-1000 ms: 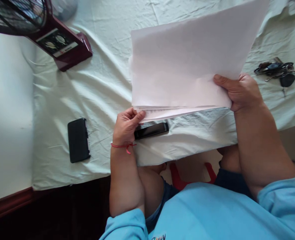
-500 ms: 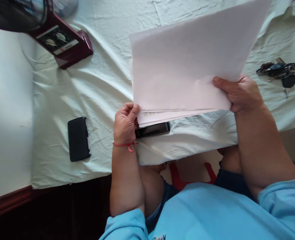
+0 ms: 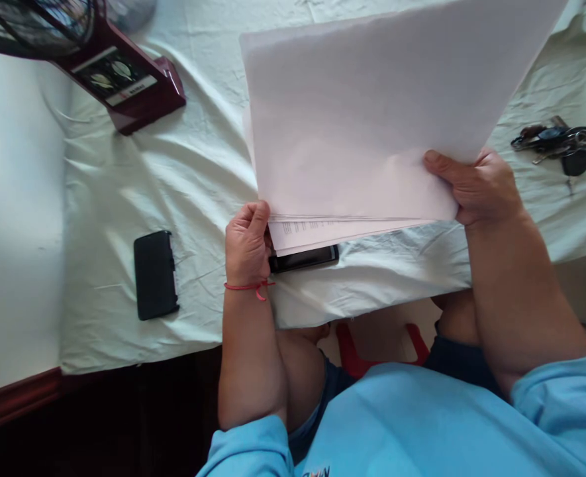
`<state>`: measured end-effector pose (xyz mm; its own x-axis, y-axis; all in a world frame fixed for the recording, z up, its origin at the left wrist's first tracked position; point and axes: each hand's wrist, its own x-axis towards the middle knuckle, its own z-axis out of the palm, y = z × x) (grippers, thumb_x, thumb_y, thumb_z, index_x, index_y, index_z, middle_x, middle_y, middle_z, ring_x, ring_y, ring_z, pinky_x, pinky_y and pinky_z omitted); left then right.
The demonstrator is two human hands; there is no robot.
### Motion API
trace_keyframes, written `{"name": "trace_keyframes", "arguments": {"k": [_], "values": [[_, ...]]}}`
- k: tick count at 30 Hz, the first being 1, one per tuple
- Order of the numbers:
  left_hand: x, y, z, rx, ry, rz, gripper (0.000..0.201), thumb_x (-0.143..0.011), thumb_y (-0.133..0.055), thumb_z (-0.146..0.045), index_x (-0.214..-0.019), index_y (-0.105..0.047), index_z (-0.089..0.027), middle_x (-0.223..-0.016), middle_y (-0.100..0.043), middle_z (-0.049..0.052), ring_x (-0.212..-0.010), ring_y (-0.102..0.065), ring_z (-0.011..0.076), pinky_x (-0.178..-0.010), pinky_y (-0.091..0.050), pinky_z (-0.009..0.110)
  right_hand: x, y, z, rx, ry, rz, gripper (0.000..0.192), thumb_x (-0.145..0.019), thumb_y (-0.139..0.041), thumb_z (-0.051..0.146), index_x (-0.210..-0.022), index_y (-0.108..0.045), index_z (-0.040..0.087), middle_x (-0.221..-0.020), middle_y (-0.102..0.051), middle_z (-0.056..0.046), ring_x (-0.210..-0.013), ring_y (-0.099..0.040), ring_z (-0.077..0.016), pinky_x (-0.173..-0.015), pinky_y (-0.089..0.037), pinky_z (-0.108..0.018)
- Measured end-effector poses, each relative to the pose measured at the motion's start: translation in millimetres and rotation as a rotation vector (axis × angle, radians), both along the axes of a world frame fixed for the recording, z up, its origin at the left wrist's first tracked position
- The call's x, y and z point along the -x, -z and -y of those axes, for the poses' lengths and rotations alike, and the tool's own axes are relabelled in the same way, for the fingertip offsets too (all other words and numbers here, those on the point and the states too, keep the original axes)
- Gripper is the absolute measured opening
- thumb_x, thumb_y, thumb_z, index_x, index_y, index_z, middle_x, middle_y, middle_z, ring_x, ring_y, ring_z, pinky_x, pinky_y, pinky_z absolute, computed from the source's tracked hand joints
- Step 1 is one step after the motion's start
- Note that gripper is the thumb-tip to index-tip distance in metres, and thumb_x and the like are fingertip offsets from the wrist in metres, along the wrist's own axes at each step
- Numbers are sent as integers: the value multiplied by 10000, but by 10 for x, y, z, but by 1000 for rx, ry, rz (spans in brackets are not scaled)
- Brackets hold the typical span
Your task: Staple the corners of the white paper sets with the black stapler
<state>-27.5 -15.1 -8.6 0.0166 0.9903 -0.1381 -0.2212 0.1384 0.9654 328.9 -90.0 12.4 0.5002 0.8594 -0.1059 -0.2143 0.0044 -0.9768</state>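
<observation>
A stack of white paper sheets (image 3: 362,126) is held up over the cloth between both hands. The top sheet's visible side looks blank; a lower sheet peeks out at the near edge with rows of print on it. My right hand (image 3: 479,185) grips the near right corner, thumb on top and fingers underneath, out of sight. At the near left corner, my left hand (image 3: 247,238) pinches the sheets between thumb and fingers; a red cord is around its wrist. Partly covered by the papers and left hand lies a black phone (image 3: 305,259).
A pale green cloth (image 3: 213,159) covers the table, creased in places. To the left lies a black rectangular case or device (image 3: 155,275). A dark red fan (image 3: 146,93) stands at the far left, and a bunch of keys (image 3: 555,142) lies at the right.
The papers' left side has risen and shifted slightly left, showing more of the printed lower sheet. My left thumb has moved up a little at the corner; the right hand stays nearly in place.
</observation>
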Motion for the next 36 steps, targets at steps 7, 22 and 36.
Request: {"name": "trace_keyframes", "arguments": {"k": [7,22,36], "values": [[-10,-27,7,-13,-44,30,642,-651,-1165,-619,-705,-670,-212,-661,-619,-60,-560,-544,85,-522,-485,216,29,-24,25,1,9,7,662,-524,-1204,512,-1025,-892,213,-1097,-917,-25,-1024,-887,-286,-1074,-757,-557],[-127,-127,72,-25,-135,42,581,-674,-1130,-691,-805,-813,-222,-874,-850,25,-856,-826,208,-955,-738,357,96,-101,24,24,-4,-7,691,-488,-1210,536,-1007,-886,214,-1091,-919,-28,-1043,-888,-294,-1095,-755,-559],[-98,-102,54,-49,-141,29,614,-657,-1151,-656,-711,-731,-211,-750,-749,-16,-744,-758,164,-891,-719,335,96,-97,33,35,-12,4,631,-549,-1197,499,-1017,-887,211,-1099,-920,-40,-1054,-889,-306,-1097,-748,-551]]}}
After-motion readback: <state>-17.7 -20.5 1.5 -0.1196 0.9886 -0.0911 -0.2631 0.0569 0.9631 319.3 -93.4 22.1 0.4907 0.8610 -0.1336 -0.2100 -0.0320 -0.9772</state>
